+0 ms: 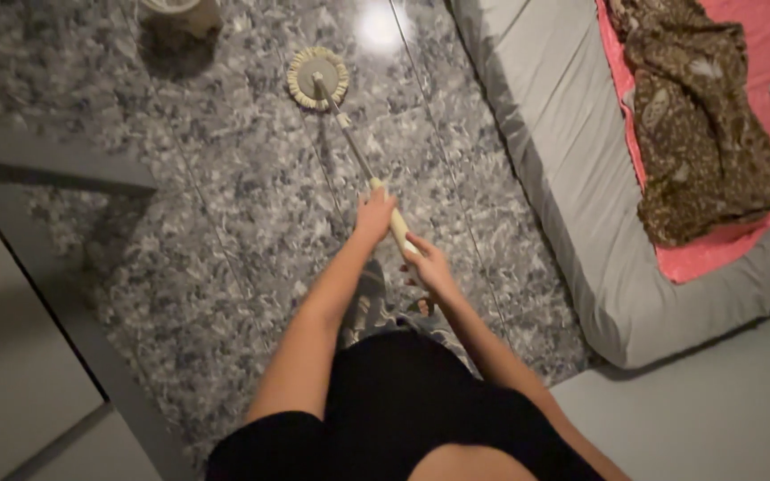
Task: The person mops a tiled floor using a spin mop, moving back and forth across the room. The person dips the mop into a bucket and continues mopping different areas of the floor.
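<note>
On speckled floor (225, 205): round cream mop (317, 78), thin handle clenched by left hand (373, 216), right hand (427, 264).

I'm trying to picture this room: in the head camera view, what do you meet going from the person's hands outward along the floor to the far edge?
Right hand on the mop handle → left hand gripping it higher up → the thin metal pole → the round mop head flat on the speckled floor → a pale bucket at the top edge.
</note>
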